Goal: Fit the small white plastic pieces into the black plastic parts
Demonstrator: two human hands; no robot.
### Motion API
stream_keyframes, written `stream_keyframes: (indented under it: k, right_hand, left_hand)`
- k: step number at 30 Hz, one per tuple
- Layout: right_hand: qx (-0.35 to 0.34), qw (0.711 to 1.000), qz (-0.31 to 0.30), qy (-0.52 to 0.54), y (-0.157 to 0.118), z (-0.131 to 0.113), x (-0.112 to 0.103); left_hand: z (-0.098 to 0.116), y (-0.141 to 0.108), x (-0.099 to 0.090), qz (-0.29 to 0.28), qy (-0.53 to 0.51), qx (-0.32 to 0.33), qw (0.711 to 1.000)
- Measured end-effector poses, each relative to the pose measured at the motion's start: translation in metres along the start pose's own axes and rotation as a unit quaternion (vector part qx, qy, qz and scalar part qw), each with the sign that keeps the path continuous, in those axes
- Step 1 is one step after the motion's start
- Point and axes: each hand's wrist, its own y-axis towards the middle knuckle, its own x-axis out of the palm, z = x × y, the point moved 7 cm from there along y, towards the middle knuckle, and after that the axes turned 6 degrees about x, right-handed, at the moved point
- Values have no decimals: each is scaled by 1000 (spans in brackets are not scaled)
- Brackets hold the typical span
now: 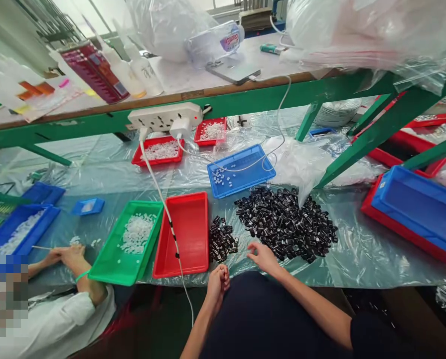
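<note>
My left hand (218, 282) is curled closed at the table's front edge, just right of the red tray (181, 229); whatever its fingers may hold is hidden. My right hand (263, 257) hovers by the large pile of small black parts (282, 219), its thumb and fingers apart with nothing visible between them. A smaller heap of the same black parts (222, 240) lies between the red tray and the large pile. These parts are glossy with light markings, too small to name. A white cable (170, 219) hangs down across the red tray.
On the left, a co-worker's hands (71, 255) work beside a green tray (106, 257) of small white pieces. Behind the piles sits a blue tray (245, 172). A green-framed shelf (245, 97) carries a power strip (163, 117). Stacked trays (420, 199) stand right.
</note>
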Motion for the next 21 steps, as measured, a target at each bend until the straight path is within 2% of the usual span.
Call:
stream_keyframes:
  k: [3,6,10,15,18,21]
  right_hand:
    - [3,989,48,-141,-17,43,-30]
    - [-1,970,64,-236,-22,64,-36]
    - [-7,947,90,-309,-15,66,-29]
    - [-19,931,115,-346,-20,63,-27]
    - [-30,929,112,-352,-25,63,-24]
    - [-40,929,104,-353,-27,60,-21]
  left_hand:
    - [-9,-1,3,-7,6,-11,1000]
    - [-13,2,8,-23,22,-19,999]
    - [-2,6,16,-56,55,-6,997]
    - [19,11,30,-101,101,29,989]
    - [20,14,42,-142,141,33,979]
    - [11,16,51,-170,163,23,972]
